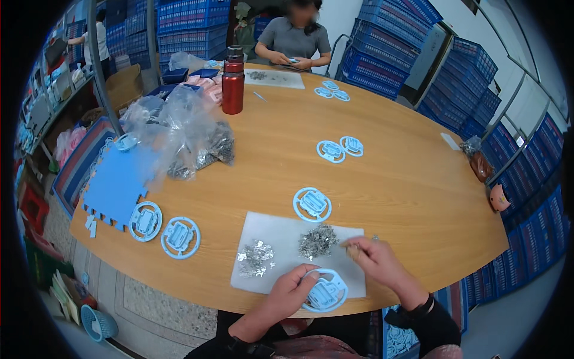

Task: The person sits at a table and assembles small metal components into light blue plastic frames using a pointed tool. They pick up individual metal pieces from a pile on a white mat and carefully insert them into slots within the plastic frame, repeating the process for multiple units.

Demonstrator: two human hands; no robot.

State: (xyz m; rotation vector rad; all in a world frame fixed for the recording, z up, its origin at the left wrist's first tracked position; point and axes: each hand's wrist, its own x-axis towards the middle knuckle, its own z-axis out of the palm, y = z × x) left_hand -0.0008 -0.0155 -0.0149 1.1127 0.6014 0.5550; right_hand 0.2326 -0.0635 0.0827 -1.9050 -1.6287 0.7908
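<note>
Light-blue plastic wheel (326, 292) is pinched by the left hand (289, 291). The right hand (378, 262) is beside a silvery pile (318, 242), its grip unclear

- Right hand (378, 261): fingertips blurred, their grip too fuzzy for me to read.
- Left hand (292, 288): covers part of a light-blue wheel-shaped piece's (326, 292) rim.
- Dark metal heap (318, 241), silvery heap (256, 258): single bits too small to tell.
- Bagged contents: partly veiled by cloudy plastic bags (186, 116).
</note>
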